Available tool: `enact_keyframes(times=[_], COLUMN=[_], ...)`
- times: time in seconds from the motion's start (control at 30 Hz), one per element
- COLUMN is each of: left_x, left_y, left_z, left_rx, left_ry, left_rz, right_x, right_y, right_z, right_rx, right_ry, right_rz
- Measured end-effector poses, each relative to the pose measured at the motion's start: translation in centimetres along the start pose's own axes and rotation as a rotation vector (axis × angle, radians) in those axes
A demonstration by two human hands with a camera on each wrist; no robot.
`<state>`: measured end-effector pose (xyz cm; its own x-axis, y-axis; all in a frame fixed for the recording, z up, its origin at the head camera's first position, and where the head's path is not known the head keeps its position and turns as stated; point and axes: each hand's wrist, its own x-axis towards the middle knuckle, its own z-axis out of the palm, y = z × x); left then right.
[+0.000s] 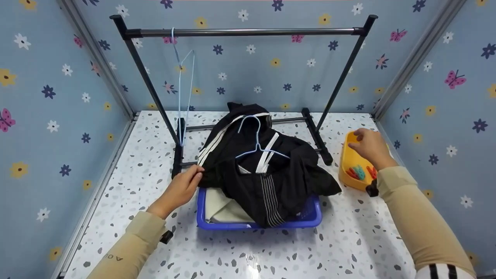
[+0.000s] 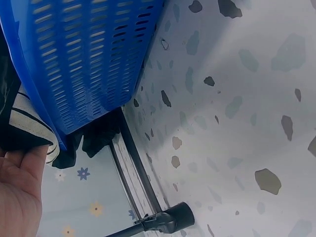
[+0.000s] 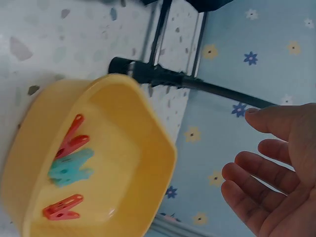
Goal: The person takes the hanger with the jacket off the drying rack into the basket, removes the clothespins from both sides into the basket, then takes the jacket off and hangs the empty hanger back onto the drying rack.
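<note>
A black garment with white stripes point(image 1: 286, 182) lies heaped over a blue basket point(image 1: 259, 226), a light blue hanger point(image 1: 257, 145) at its neckline. My left hand point(image 1: 180, 190) pinches the garment's left edge between thumb and fingers; the left wrist view shows the same hand point(image 2: 22, 185) at a pale striped band of the cloth. Over the yellow bin point(image 1: 345, 161) hovers my right hand point(image 1: 372, 145), its fingers loosely bent around nothing. Inside the bin, the right wrist view shows red clothespins point(image 3: 63, 207) and a teal clothespin point(image 3: 71, 168), apart from that hand point(image 3: 276, 173).
A black clothes rack point(image 1: 248, 33) spans the back, its feet on the speckled surface. From its bar, toward the left, hangs another light blue hanger point(image 1: 179, 100). Pale cloth point(image 1: 224, 207) lies in the basket. Flowered walls point(image 1: 46, 135) enclose the sides and back.
</note>
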<state>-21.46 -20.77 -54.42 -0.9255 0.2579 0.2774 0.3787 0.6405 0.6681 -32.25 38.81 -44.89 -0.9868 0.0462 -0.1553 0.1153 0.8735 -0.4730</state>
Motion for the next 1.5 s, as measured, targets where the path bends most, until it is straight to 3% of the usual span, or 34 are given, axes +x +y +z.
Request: enact_keyframes(times=[0.87,1.23,1.5], left_x=[0.1,0.1,0.1], left_y=[0.0,-0.2,-0.1], left_z=[-0.1,0.1,0.0], left_rx=[0.002,0.005,0.003], left_ry=[-0.015,-0.006,-0.012], left_rz=[-0.015,0.010,0.001], right_x=[-3.0,-4.5,-5.1], right_y=[-9.8,-13.2,-15.1], right_z=[-0.1,0.9,2.2], right_rx=[-0.002,0.029,0.068], right_ry=[0.189,0.257,0.254], right_rz=[-0.341,-0.475,-0.568])
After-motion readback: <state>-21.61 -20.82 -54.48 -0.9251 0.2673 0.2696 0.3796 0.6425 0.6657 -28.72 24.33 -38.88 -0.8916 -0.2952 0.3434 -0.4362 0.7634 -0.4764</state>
